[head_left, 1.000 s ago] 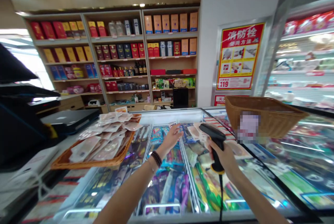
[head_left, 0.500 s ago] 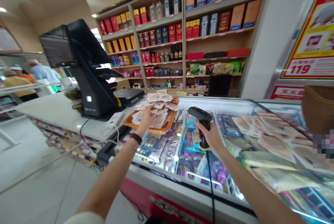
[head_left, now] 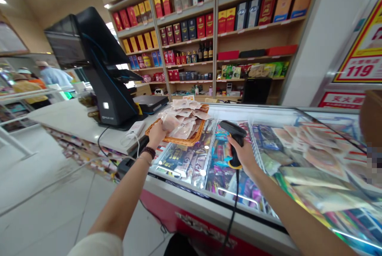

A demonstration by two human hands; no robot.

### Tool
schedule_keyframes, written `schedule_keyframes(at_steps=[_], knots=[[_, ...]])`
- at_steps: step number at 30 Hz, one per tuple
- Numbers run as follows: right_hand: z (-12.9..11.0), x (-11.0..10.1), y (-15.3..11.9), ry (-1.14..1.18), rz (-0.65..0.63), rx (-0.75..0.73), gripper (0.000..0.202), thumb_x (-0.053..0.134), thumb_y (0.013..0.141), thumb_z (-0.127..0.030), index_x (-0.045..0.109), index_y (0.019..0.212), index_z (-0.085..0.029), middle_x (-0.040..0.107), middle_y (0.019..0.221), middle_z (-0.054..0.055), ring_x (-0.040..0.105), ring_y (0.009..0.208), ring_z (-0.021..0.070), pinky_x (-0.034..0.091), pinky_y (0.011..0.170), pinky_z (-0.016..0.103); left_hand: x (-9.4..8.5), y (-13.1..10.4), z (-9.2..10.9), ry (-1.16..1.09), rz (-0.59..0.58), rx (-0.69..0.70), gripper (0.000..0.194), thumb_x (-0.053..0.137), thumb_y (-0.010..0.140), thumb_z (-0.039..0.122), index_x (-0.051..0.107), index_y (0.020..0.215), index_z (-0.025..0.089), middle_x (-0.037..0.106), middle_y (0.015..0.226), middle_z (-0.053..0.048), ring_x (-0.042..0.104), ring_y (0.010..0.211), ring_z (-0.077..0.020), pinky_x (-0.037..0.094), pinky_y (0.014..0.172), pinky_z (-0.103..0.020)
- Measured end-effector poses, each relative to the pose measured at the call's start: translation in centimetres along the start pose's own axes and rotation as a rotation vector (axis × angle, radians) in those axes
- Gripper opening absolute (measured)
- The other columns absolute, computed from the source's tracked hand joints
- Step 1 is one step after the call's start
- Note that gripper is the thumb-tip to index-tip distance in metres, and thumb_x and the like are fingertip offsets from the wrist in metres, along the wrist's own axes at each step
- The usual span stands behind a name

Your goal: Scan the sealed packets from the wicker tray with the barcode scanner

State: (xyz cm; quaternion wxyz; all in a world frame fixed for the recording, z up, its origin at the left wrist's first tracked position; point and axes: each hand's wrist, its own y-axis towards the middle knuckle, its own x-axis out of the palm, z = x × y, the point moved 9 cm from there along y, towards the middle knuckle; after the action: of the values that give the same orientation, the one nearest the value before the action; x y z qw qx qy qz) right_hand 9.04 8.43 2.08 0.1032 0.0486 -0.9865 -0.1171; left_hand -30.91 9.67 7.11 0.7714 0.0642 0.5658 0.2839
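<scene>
Past the black terminal (head_left: 110,89) on the pale surface (head_left: 56,113), my left hand (head_left: 157,132) has just drawn to the left edge of the wicker basket (head_left: 191,142), pinching what looks like one clear packet (head_left: 170,123). So one packet is in my fingers, and the other packets (head_left: 188,113) lie heaped in the basket. Rightward, my right hand (head_left: 246,154) grips the black scanner (head_left: 235,129) above the freezer (head_left: 162,210). Half a second ago my left hand reached farther over the heap; my scanner grip is unchanged, while the brown basket (head_left: 371,119) slips farther out of view.
</scene>
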Motion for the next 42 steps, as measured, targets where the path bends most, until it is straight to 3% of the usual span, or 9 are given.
schedule_keyframes(at_steps=[4, 7, 11, 14, 19, 31, 38, 42], knots=[[0.2, -0.3, -0.1, 0.005, 0.017, 0.002, 0.048, 0.082, 0.071, -0.063, 0.057, 0.066, -0.023, 0.057, 0.052, -0.003, 0.050, 0.041, 0.0131, 0.040, 0.043, 0.028, -0.1, -1.3, 2.5, -0.163, 0.000, 0.103, 0.026, 0.072, 0.081, 0.027, 0.063, 0.103, 0.017, 0.073, 0.104, -0.016, 0.069, 0.106, -0.0373, 0.050, 0.095, -0.045], [0.0, -0.1, -0.2, 0.000, 0.002, -0.007, 0.048, 0.081, 0.073, -0.063, 0.056, 0.065, -0.023, 0.057, 0.050, -0.003, 0.050, 0.041, 0.0128, 0.040, 0.043, 0.028, 0.4, -2.0, 4.9, -0.552, -0.009, 0.134, 0.024, 0.071, 0.079, 0.025, 0.060, 0.100, 0.019, 0.072, 0.102, -0.010, 0.068, 0.103, -0.0306, 0.052, 0.095, -0.045], [-0.4, 0.3, -0.4, -0.034, -0.035, -0.035, 0.049, 0.078, 0.077, -0.064, 0.055, 0.064, -0.023, 0.055, 0.047, -0.003, 0.048, 0.040, 0.0129, 0.040, 0.044, 0.028, 3.7, -3.0, 9.1, -1.236, -0.157, 0.054, 0.042, 0.073, 0.077, 0.029, 0.054, 0.113, 0.022, 0.071, 0.111, -0.008, 0.070, 0.100, -0.0242, 0.058, 0.089, -0.042], [-0.4, 0.4, -0.5, -0.072, -0.057, -0.046, 0.050, 0.075, 0.079, -0.065, 0.055, 0.060, -0.023, 0.055, 0.046, -0.002, 0.048, 0.040, 0.0131, 0.041, 0.046, 0.028, 6.1, -3.6, 11.8, -1.449, -0.208, -0.004, 0.049, 0.080, 0.071, 0.028, 0.054, 0.112, 0.023, 0.072, 0.110, -0.007, 0.072, 0.097, -0.0222, 0.059, 0.088, -0.039], [0.3, 0.6, -0.6, -0.213, -0.095, -0.026, 0.049, 0.071, 0.081, -0.065, 0.056, 0.061, -0.024, 0.057, 0.047, -0.001, 0.052, 0.040, 0.0147, 0.043, 0.048, 0.030, 7.6, -3.8, 12.3, -1.525, -0.111, -0.130, 0.057, 0.090, 0.065, 0.036, 0.052, 0.104, 0.022, 0.075, 0.099, -0.007, 0.076, 0.091, -0.0223, 0.061, 0.086, -0.040], [-1.3, 2.0, -1.5, -0.328, -0.158, -0.052, 0.046, 0.065, 0.082, -0.063, 0.052, 0.059, -0.025, 0.056, 0.043, 0.000, 0.052, 0.040, 0.0155, 0.044, 0.052, 0.031, 6.9, -4.5, 12.6, -1.489, -0.116, -0.126, 0.055, 0.094, 0.059, 0.039, 0.052, 0.089, 0.020, 0.076, 0.092, -0.005, 0.077, 0.089, -0.0225, 0.063, 0.085, -0.041], [-1.2, 1.6, -1.5, -0.313, -0.136, -0.053, 0.047, 0.065, 0.081, -0.064, 0.053, 0.057, -0.024, 0.055, 0.042, 0.000, 0.051, 0.039, 0.0146, 0.044, 0.051, 0.031, 6.8, -4.5, 12.5, -1.463, -0.080, -0.140, 0.054, 0.093, 0.060, 0.040, 0.053, 0.089, 0.020, 0.076, 0.088, -0.004, 0.077, 0.086, -0.0225, 0.063, 0.083, -0.039], [-1.0, 0.1, -1.5, -0.226, -0.102, -0.025, 0.047, 0.069, 0.080, -0.064, 0.055, 0.060, -0.024, 0.055, 0.044, -0.001, 0.049, 0.038, 0.0137, 0.042, 0.047, 0.029, 6.4, -4.7, 13.0, -1.460, -0.101, -0.117, 0.052, 0.091, 0.062, 0.040, 0.054, 0.093, 0.020, 0.076, 0.091, -0.005, 0.077, 0.087, -0.0223, 0.063, 0.086, -0.041]])
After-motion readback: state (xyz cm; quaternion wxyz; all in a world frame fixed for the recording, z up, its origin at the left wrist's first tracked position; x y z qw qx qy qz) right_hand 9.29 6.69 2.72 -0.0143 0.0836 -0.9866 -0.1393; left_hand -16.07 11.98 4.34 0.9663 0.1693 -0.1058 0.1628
